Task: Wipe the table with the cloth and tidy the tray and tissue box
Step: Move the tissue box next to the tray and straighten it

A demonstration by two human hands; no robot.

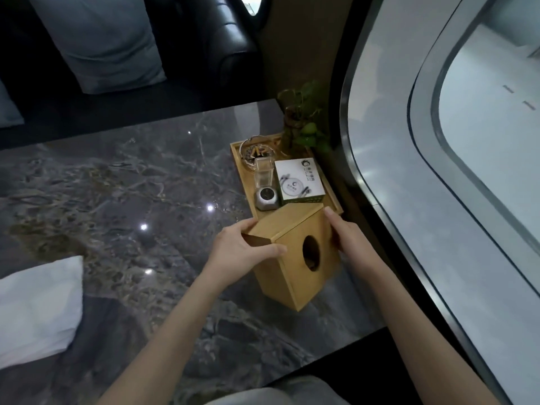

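Observation:
A wooden tissue box (280,264) with an oval opening stands tilted on the dark marble table (122,200), just in front of the wooden tray (238,159). My left hand (242,247) grips its left top edge, thumb across the near corner. My right hand (347,235) holds its right side, fingers partly hidden behind the box. The white cloth (38,311) lies folded at the table's left near edge, away from both hands.
On the tray stand a glass ashtray (257,152), a clear glass holder (264,172), a small metal cube (266,198), a white printed box (299,179) and a potted plant (304,124). A curved window wall runs along the right. A dark sofa with a grey cushion (102,42) faces the table.

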